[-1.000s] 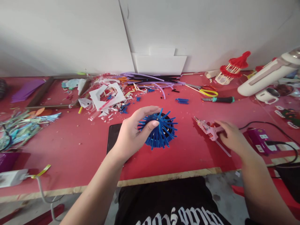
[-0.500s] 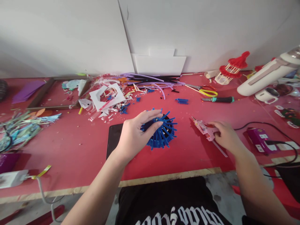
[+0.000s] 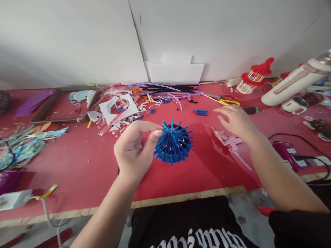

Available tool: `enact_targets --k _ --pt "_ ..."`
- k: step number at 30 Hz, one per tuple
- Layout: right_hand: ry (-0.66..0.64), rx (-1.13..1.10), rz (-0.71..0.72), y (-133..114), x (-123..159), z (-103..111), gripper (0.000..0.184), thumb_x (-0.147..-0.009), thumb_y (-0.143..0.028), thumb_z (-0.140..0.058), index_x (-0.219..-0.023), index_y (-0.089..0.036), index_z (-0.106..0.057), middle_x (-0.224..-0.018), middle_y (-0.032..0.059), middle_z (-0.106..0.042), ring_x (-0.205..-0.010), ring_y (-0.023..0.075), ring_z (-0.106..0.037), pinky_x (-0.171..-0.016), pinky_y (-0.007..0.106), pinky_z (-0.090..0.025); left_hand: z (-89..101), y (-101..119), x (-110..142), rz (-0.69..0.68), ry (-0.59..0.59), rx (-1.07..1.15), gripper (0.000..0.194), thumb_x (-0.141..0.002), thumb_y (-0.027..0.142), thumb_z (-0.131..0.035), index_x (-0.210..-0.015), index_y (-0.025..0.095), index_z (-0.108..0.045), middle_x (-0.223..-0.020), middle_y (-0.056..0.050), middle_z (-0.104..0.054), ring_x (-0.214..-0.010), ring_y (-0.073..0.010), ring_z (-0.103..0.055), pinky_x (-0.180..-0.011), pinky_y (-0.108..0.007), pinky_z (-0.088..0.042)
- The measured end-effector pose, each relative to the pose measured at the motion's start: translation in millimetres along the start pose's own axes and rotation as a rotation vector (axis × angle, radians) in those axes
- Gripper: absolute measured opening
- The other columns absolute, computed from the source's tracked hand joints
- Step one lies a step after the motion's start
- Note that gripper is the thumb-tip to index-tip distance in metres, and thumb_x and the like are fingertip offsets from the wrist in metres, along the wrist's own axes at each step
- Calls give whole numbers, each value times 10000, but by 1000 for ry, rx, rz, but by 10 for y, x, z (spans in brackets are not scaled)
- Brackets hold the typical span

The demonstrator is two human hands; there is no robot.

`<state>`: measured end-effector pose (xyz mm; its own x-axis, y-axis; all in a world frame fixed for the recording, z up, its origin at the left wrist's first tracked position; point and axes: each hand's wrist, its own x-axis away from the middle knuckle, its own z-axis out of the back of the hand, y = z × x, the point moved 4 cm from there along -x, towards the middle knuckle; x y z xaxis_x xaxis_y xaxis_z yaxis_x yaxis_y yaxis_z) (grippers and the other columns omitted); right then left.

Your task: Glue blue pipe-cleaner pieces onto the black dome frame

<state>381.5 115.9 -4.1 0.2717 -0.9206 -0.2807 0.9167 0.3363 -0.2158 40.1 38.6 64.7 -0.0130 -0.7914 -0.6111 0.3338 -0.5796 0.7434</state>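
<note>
A blue cone of pipe cleaners (image 3: 172,146) sits on the table in front of me, its stems fanning out from a peak around a black ring (image 3: 184,132). At its upper left edge, my left hand (image 3: 137,146) has thumb and index finger closed on a stem. My right hand (image 3: 234,122) hovers with fingers stretched out, holding nothing. Just below it a pink hot glue gun (image 3: 226,140) lies on its side, a clear glue stick (image 3: 243,161) poking from its back. Short cut blue pipe-cleaner pieces (image 3: 200,112) lie left of the right fingertips.
Purple and black pipe cleaners (image 3: 165,89) and white paper scraps (image 3: 117,108) lie along the back. Scissors (image 3: 227,100), a white bottle (image 3: 292,82), a mug (image 3: 294,105) and a red-roofed stick model (image 3: 254,77) stand or lie right. A cord runs to a purple power block (image 3: 287,153).
My right hand has let go of the glue gun and moved up and left. My left hand has shifted left from the cone's peak to its edge.
</note>
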Motion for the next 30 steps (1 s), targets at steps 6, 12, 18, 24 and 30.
enact_targets --k 6,12,18,24,30 --pt "-172 -53 -33 29 -636 -496 211 -941 -255 -596 -1041 -200 -774 -1106 110 -752 -1066 267 -688 -980 426 -535 97 41 -3 33 35 -31 130 -813 211 -853 -763 247 -739 -742 36 -734 -710 -118 -666 -691 -277 -525" --pt "-319 -137 -128 125 -776 -759 318 -981 -401 -630 -1204 -175 -648 -1212 86 -674 -1041 197 -671 -917 413 -590 198 -24 45 133 146 1 448 -995 412 -634 -594 215 -636 -582 31 -618 -630 -117 -625 -681 -290 -518" --pt "-178 -217 -146 18 -776 -497 140 -896 -225 -635 -877 -195 -771 -963 91 -768 -945 239 -692 -926 411 -545 181 -38 7 178 181 -114 212 -1047 346 -548 -1003 240 -727 -896 -1 -749 -794 -119 -696 -773 -269 -563" --pt "-19 -396 -96 -658 -568 86 265 -960 -357 -570 -1046 -191 -759 -1030 91 -760 -939 219 -687 -876 390 -547 16 22 -46 56 -37 -128 186 -964 241 -676 -1149 249 -692 -1070 -27 -727 -921 -145 -685 -838 -305 -567" --pt "-388 -1089 63 -1571 -203 592 207 -873 -385 -729 -865 -183 -775 -783 12 -719 -698 121 -628 -624 256 -497 -120 324 -114 -181 -182 -176 181 -922 137 -726 -1069 241 -707 -961 21 -780 -849 -107 -705 -809 -251 -577"
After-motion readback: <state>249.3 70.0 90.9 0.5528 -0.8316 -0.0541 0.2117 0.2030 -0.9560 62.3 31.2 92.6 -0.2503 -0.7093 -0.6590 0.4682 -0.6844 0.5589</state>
